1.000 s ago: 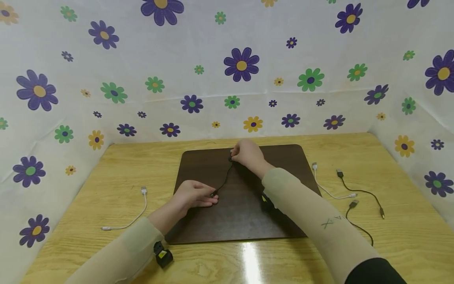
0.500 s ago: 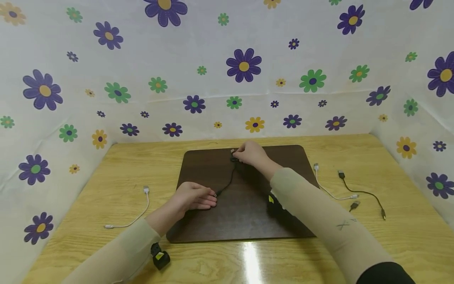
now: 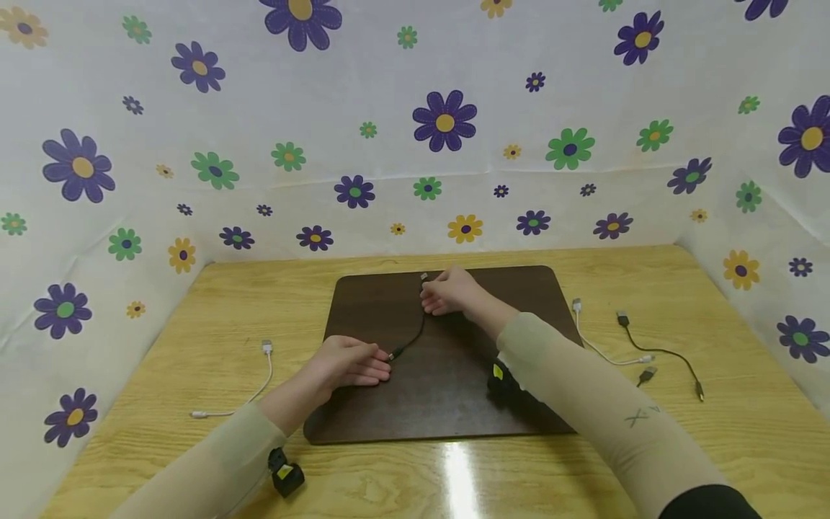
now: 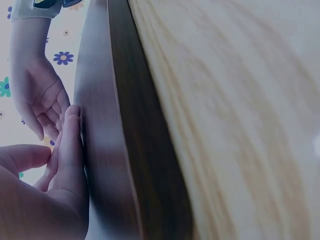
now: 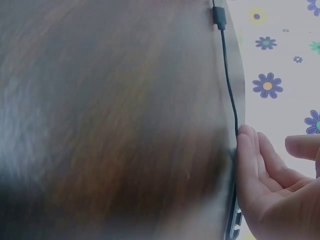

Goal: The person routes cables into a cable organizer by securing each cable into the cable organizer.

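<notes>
A short black USB cable (image 3: 420, 333) lies curved across the dark brown board (image 3: 447, 393). Its larger plug (image 3: 424, 277) points to the board's far edge, and its small connector (image 3: 395, 354) lies nearer, to the left. My left hand (image 3: 344, 366) rests palm inward, fingers extended, the fingertips right beside the small connector. Thumb and fingers stand apart with nothing between them in the left wrist view. By the larger plug is my right hand (image 3: 454, 290). In the right wrist view its straight fingers (image 5: 248, 165) lie alongside the cable, touching or nearly so, thumb held apart.
Left of the board lies a white USB cable (image 3: 267, 375). To the right are another white cable (image 3: 599, 351), a black cable (image 3: 668, 351) and a further black plug (image 3: 646, 375), partly hidden by the right forearm. Flowered cloth (image 3: 389, 144) walls the wooden table.
Both hands have let go of the black USB cable. My right hand has opened and shifted slightly nearer, uncovering the larger plug; my left has drawn a little left from the small connector.
</notes>
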Demonstrator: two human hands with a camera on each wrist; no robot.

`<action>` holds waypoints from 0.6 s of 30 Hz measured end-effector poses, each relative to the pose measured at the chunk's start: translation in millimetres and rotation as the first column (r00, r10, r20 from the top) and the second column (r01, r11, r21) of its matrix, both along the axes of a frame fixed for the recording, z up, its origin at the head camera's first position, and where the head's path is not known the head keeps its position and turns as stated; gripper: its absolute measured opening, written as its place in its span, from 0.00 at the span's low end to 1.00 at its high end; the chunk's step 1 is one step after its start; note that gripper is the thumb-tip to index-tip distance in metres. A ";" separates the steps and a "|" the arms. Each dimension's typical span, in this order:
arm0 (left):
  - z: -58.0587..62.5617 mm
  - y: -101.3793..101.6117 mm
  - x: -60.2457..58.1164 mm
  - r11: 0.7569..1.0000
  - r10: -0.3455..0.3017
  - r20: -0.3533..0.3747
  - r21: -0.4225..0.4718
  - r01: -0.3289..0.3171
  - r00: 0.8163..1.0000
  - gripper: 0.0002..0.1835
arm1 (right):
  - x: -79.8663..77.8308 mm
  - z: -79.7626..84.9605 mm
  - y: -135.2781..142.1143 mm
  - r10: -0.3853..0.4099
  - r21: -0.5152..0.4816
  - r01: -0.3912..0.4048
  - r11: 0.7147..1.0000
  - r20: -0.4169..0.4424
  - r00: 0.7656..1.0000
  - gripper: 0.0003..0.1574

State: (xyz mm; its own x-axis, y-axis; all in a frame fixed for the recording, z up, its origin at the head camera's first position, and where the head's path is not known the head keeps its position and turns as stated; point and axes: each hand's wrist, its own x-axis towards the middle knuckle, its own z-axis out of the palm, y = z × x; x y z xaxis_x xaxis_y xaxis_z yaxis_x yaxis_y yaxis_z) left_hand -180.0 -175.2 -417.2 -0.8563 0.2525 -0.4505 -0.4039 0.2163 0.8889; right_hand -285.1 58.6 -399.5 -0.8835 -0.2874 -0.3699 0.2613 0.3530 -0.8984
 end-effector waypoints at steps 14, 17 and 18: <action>0.8 -15.6 7.3 1.000 -0.022 -0.012 0.004 0.022 1.000 0.24 | 13.8 7.1 -12.1 0.040 -0.067 -0.030 0.997 0.143 0.989 0.27; -0.1 -18.9 9.0 1.000 -0.017 -0.011 0.006 0.017 1.000 0.24 | 16.5 7.2 -14.5 0.043 -0.067 -0.033 0.997 0.158 0.986 0.25; -0.2 -19.8 9.6 1.000 -0.016 -0.012 0.008 0.016 1.000 0.24 | 17.4 7.4 -15.1 0.046 -0.068 -0.036 0.997 0.160 0.986 0.24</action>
